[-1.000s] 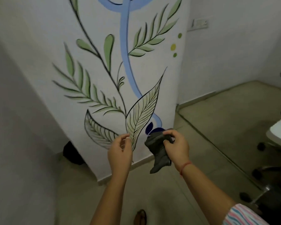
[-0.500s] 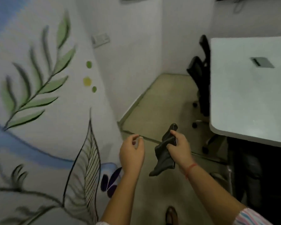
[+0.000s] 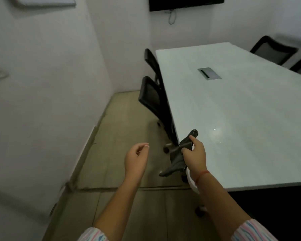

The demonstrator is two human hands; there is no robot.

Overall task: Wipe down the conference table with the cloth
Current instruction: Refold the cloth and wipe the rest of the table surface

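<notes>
Fingers [image 3: 192,138] of the right hand [image 3: 195,153] are clamped on the grey cloth [image 3: 176,162], which is held bunched just beside the conference table's [image 3: 241,110] near left corner. The left hand [image 3: 136,157] is noted loosely curled, holding nothing. The grey cloth is judged light and limp; a flattened, palm-wide hold is advised.

No text, label, brand or number can be read anywhere here.
</notes>
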